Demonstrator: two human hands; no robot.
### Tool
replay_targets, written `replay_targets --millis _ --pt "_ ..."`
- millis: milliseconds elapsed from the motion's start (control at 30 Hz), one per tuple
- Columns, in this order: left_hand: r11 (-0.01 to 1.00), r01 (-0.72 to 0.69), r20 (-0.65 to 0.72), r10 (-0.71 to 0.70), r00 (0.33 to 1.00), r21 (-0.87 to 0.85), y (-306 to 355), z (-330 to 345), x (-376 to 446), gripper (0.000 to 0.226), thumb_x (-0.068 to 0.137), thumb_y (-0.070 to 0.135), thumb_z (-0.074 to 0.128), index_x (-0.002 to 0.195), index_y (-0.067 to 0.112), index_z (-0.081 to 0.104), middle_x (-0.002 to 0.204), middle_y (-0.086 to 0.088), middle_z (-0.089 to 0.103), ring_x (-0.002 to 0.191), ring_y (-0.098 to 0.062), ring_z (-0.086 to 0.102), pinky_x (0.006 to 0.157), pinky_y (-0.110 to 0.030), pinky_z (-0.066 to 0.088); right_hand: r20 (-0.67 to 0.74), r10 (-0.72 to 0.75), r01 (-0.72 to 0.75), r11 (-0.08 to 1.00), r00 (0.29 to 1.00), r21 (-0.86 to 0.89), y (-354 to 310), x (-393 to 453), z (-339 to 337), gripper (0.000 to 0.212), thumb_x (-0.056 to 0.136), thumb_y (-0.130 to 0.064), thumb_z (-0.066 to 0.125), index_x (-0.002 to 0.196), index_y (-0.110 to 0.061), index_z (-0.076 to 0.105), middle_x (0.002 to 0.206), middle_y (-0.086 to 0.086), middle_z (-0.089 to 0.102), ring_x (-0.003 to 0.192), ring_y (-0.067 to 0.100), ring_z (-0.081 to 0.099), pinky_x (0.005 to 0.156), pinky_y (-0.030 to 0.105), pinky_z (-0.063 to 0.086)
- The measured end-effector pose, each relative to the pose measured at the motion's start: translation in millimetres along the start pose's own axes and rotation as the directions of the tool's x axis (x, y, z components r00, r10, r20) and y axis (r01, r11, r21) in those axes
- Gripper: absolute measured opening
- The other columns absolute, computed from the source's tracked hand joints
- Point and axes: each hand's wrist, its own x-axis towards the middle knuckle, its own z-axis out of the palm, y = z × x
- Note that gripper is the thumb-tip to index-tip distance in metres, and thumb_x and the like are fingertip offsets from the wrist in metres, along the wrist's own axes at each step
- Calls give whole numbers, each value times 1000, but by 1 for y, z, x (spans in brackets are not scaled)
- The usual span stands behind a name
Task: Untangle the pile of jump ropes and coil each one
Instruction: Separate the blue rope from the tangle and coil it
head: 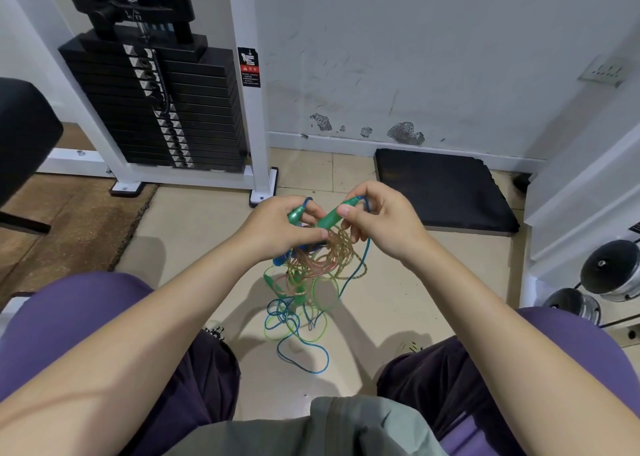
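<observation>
We are pinching one green plastic rope handle point(331, 217) in our right hand point(382, 222), long axis slanting up and away, and gripping a second green handle point(295, 215) in our left hand point(277, 225), both raised and nearly touching. Straight below the grips the tangled pile of blue, green and orange translucent jump ropes point(304, 282) is hanging to the floor, nearer our left. Beyond, a red-and-black warning sticker point(249, 67) is showing on the white machine post; we're finding its text unreadable.

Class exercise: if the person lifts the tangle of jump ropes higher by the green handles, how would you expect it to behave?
The tangle of jump ropes would probably sag and swing: its thin cords hang in loose loops down to the floor. It looks light, since the left hand and right hand hold it by the green handles. The crossed loops may snag and rise together.
</observation>
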Motion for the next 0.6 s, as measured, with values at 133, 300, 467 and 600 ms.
replay_targets --millis 133,300,467,600 --pt "1000 -13 -6 13 1000 -25 1 -5 1 32 74 5 84 89 30 72 98 -4 76 80 -9 67 82 -28 56 -4 -7 7 996 1000 90 2 0 -2 15 93 2 61 104 6 54 75 18 60 56 26 57 54 28 46" --pt "998 -11 -29 10 1000 -54 3 -7 1 33 78 1 78 91 31 70 106 -10 70 65 2 60 58 -12 46 21 -10 5 977 1000 213 2 -1 -4 12 94 4 57 104 2 52 78 19 59 59 26 59 56 24 50" --pt "993 31 -4 -32 999 -117 7 -8 0 30 82 2 73 96 28 72 105 -13 72 53 3 56 47 -10 40 17 -15 10 967 1000 256 1 -1 -6 8 96 3 54 102 0 52 75 21 61 60 28 60 56 25 50" --pt "994 28 -1 -29 1000 -106 6 -12 0 29 82 4 75 97 29 72 106 -10 73 64 -8 60 50 -21 45 45 -28 18 975 999 220 3 -1 -10 13 96 2 54 109 2 51 82 21 61 67 26 62 63 26 51"
